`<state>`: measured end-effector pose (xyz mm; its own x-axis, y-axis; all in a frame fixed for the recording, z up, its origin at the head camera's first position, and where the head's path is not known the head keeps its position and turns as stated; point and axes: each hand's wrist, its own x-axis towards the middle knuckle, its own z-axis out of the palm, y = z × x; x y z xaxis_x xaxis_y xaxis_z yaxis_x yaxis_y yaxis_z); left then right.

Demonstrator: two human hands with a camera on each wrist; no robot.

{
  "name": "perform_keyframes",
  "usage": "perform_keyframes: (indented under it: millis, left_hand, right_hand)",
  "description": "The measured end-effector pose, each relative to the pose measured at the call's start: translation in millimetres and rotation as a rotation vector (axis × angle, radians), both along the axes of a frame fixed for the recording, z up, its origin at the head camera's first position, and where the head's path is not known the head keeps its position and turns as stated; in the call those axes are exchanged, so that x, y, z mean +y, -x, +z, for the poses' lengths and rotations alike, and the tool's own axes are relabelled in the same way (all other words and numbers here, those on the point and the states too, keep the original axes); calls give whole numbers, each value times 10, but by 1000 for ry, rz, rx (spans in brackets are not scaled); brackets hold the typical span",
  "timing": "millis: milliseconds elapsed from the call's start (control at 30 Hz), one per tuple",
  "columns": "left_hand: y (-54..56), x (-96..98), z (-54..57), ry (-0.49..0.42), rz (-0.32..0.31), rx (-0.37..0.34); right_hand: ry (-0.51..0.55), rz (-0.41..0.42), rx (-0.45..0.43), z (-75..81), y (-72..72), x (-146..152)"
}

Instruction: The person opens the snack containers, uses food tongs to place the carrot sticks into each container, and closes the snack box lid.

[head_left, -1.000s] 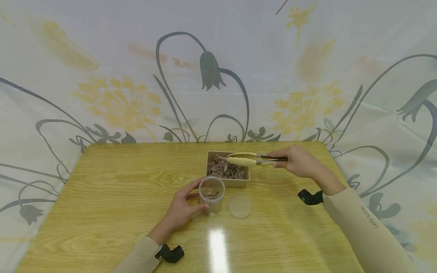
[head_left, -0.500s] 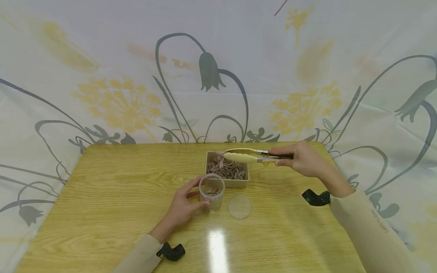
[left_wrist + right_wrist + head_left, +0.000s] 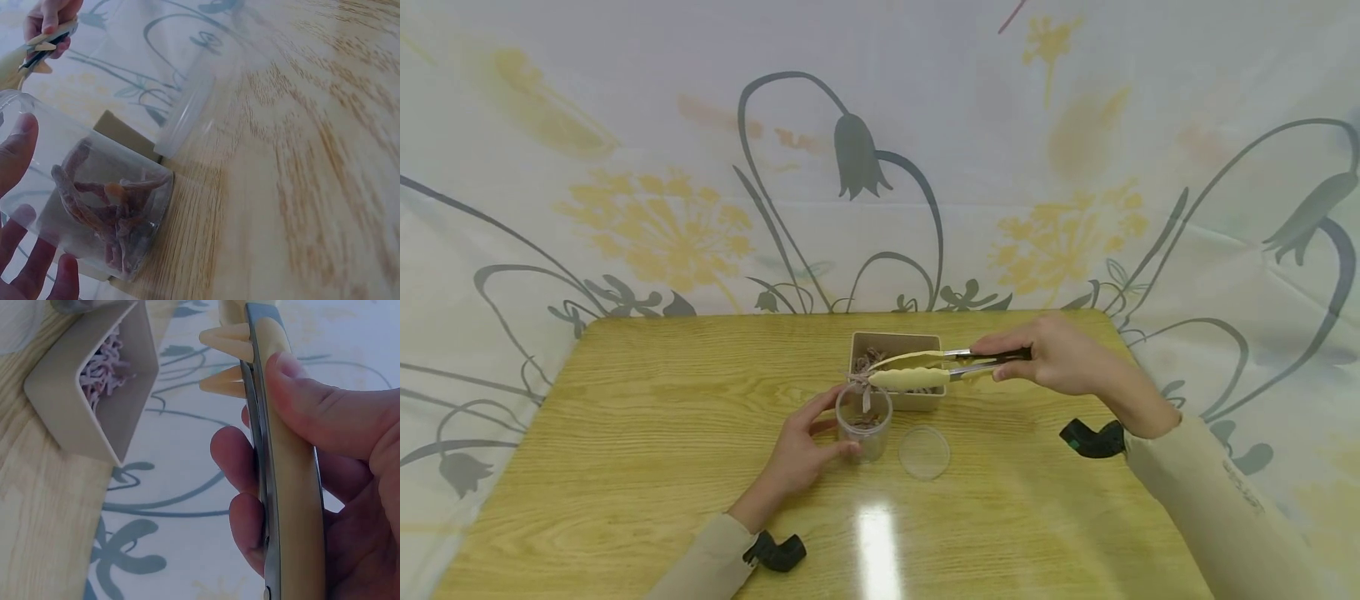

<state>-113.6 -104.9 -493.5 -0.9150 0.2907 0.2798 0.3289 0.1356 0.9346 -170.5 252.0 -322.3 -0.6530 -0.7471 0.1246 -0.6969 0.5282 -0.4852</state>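
My left hand point(image 3: 801, 458) holds a clear plastic jar point(image 3: 871, 446) upright on the table, thumb on the near side and fingers round the far side. Some brownish dried strips point(image 3: 115, 212) lie at the jar's bottom in the left wrist view. With my right hand point(image 3: 1063, 358) I grip yellow-tipped tongs point(image 3: 910, 379), pointing left. A small bunch of strips point(image 3: 861, 380) hangs from the tongs' tips over the jar's far rim, one end dangling into the mouth. Behind the jar is a beige rectangular box point(image 3: 917, 402) with more shredded strips, partly hidden by the tongs.
A round clear lid point(image 3: 924, 452) lies flat on the wooden table point(image 3: 700, 392), just right of the jar. A flower-patterned cloth point(image 3: 700, 167) hangs behind the table's far edge. Black wrist mounts point(image 3: 1093, 439) sit by both sleeves.
The tongs have lifted slightly, then come left and toward me from above the box to the jar's rim, carrying strips. My left hand and the jar have stayed nearly in place.
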Motion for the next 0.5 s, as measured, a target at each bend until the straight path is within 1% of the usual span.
perform_keyframes:
  millis: [33,100,200,267,367,500]
  left_hand:
    - [-9,3,24,0,1,-2]
    - [-43,10,112,-2,1,-5]
    - [-88,18,243,-3,-10,-9]
    - [-112,21,310,-1,-14,-10]
    - [-122,22,332,1,-13,-18]
    - [-123,24,329,-1,-11,-33]
  right_hand:
    - [-10,13,-1,9,5,-17]
    - [-23,36,-14,32,11,-48]
    - [-59,46,-41,69,21,-89]
    - [-91,47,-58,90,28,-114]
    - [-138,49,-59,119,39,-156]
    - [-164,52,-65,158,56,-207]
